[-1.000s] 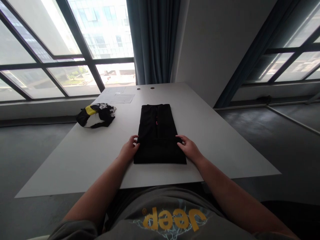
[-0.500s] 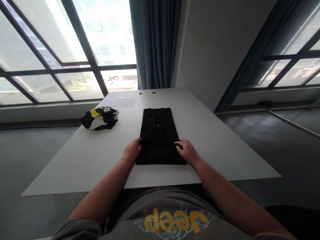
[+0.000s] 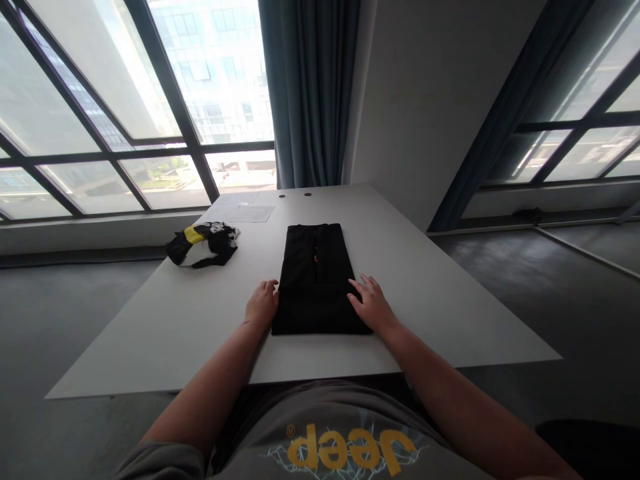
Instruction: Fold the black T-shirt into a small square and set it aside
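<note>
A black garment (image 3: 314, 267), folded into a long narrow rectangle, lies flat on the white table (image 3: 425, 293) in front of me. A small pink mark shows near its middle. My left hand (image 3: 262, 305) rests at the garment's near left edge, fingers on the cloth. My right hand (image 3: 371, 305) lies flat on its near right edge with the fingers spread. Neither hand has the cloth lifted.
A crumpled black, white and yellow garment (image 3: 203, 243) lies at the table's left. Sheets of paper (image 3: 247, 213) sit at the far left, near two cable holes. Large windows and a dark curtain (image 3: 310, 93) stand behind the table.
Both hands stay at the garment's near edges; the right hand's fingers have spread flatter. The camera has tilted slightly, shifting the table lower in view.
</note>
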Available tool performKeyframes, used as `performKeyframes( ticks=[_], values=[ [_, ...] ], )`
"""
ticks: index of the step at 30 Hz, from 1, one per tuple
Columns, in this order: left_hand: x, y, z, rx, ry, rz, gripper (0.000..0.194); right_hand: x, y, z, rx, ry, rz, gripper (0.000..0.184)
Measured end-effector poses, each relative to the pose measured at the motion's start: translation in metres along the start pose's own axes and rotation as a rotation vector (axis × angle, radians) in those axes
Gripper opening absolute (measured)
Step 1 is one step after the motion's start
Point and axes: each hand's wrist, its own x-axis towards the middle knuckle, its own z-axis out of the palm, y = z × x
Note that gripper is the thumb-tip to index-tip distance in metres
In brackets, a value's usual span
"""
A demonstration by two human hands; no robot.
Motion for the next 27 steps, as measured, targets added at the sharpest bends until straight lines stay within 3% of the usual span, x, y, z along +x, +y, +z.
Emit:
performKeyframes(
  ticks=[4,9,14,22,27],
  values=[
    [-0.012,0.031,-0.003,-0.010,0.114,0.205,0.031,-0.011,-0.046,-0.001,-0.049,-0.060,-0.116,0.052],
    [-0.034,0.065,0.023,0.029,-0.054,0.370,0.043,-0.021,-0.069,0.014,-0.118,-0.299,-0.136,0.052],
    [-0.035,0.056,0.043,0.094,-0.161,0.307,0.056,-0.022,-0.054,0.020,-0.130,-0.322,-0.135,0.055],
    [-0.032,0.037,0.054,0.067,-0.082,0.048,0.069,-0.013,-0.017,0.019,-0.169,-0.239,0.046,0.059],
    [-0.020,0.015,0.055,-0.017,-0.088,0.011,0.069,-0.010,0.006,0.023,-0.151,-0.137,0.126,0.062]
  ],
)
